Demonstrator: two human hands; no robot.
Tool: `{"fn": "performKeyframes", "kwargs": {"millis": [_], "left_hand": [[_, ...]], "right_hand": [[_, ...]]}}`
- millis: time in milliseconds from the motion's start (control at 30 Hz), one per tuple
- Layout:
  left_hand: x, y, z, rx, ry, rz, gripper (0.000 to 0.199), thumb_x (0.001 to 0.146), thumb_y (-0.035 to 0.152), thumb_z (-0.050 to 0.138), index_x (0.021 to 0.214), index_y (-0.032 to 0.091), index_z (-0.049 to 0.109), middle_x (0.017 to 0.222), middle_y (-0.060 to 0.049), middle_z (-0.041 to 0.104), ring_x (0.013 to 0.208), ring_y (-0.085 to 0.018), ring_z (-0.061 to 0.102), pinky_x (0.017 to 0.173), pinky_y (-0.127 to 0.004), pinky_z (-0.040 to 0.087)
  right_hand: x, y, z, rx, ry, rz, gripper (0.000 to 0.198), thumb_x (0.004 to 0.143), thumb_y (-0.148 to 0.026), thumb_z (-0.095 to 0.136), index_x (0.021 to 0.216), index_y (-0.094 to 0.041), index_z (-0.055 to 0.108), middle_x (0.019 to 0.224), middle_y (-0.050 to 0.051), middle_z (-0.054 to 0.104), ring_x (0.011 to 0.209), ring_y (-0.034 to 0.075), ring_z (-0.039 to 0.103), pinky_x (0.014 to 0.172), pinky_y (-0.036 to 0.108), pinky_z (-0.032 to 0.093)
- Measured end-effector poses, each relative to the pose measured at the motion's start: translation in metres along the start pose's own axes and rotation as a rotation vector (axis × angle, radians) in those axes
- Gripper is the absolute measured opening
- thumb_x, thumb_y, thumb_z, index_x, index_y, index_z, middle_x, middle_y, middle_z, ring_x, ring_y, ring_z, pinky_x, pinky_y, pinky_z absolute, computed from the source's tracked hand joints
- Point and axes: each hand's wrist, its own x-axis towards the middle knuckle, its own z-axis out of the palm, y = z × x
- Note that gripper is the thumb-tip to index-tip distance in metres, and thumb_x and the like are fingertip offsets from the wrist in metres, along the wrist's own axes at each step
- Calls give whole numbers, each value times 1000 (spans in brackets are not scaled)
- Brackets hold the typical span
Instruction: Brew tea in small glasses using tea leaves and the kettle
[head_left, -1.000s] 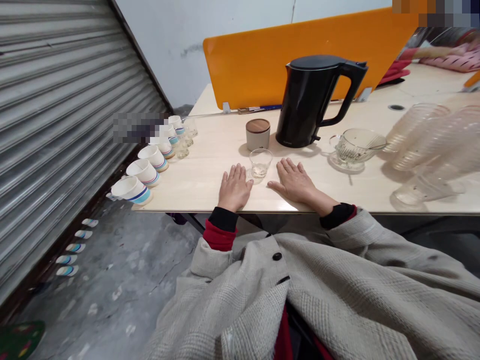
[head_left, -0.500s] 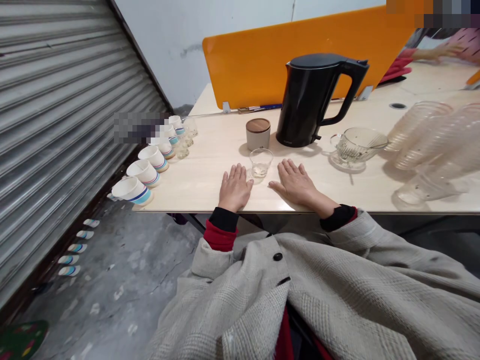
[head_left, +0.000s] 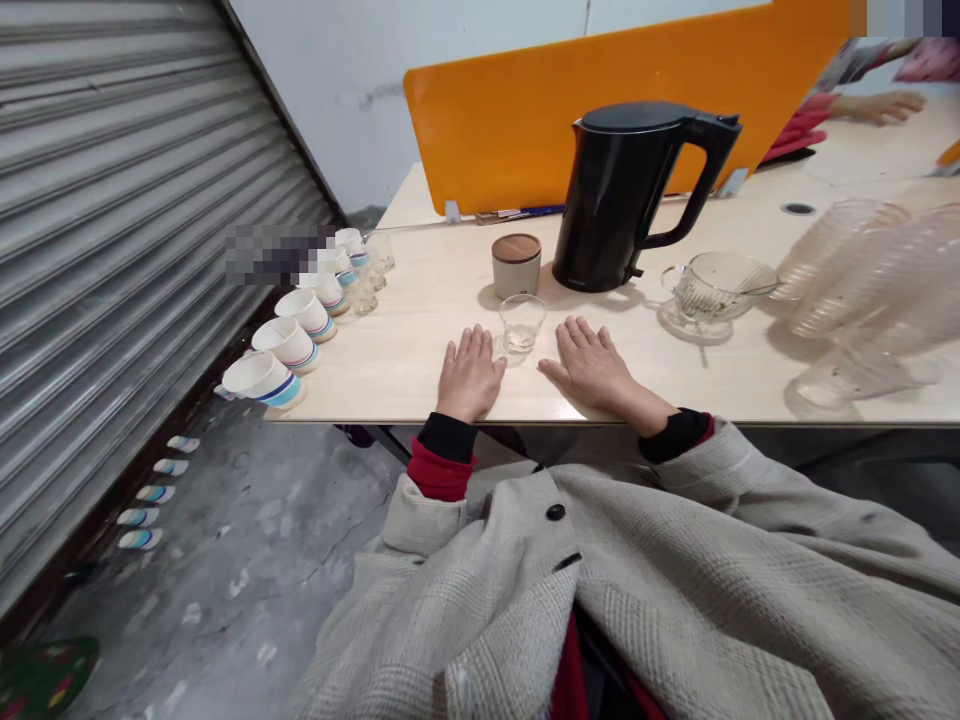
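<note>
My left hand (head_left: 470, 377) lies flat on the pale wooden table (head_left: 405, 370), fingers stretched out and holding nothing. To its right, my right hand (head_left: 589, 365) also rests flat with the thumb apart. Between the two stands a small clear plastic cup (head_left: 522, 322), upright, touched by neither hand. Just behind it is a grey canister (head_left: 517, 270) with a brown lid. A black electric kettle (head_left: 611, 200) stands farther back, its handle to the right. Right of my right hand, a clear glass cup (head_left: 716, 292) holds dark bits, perhaps tea leaves, and a thin stick or spoon handle.
Several striped paper cups (head_left: 259, 380) line the table's left edge, with small clear cups (head_left: 364, 296) beside them. Nested clear plastic cups (head_left: 847, 265) lie at the right. An orange divider (head_left: 495, 135) crosses the back. Another person's hand (head_left: 885, 106) is beyond it.
My hands and the things on my table stay in place; the view shifts very slightly. At the upper right, the other person's hand and sleeve have moved a little.
</note>
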Motion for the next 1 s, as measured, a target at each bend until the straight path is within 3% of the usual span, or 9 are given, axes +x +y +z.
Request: {"fn": "performKeyframes", "kwargs": {"millis": [300,567,800,1000], "left_hand": [[-1,1,0,6,2,2,69,111,44,22,170,9,25,180,-10,18,169,-27,15,137,-51,16],[1,0,2,11,20,5,67,111,44,24,169,11,28,180,-10,21,168,-27,17,137,-50,18],[-15,1,3,-50,147,-34,65,111,44,33,162,4,41,175,-17,34,165,-31,29,135,-47,26],[-41,-21,8,-80,250,-145,63,111,47,39,156,4,50,171,-19,41,161,-36,35,133,-52,31]], "right_hand": [[1,1,2,25,28,-10,84,104,-58,36,166,0,33,176,26,23,166,41,16,133,64,14],[5,10,6,176,89,-36,87,101,-59,48,165,-2,34,174,28,27,165,43,18,132,68,14],[35,11,3,673,263,-110,103,80,-69,78,164,-21,42,164,20,49,151,45,46,121,63,42],[57,-8,9,975,352,-70,92,66,-64,88,143,-21,59,133,18,73,123,40,69,102,62,56]]}}
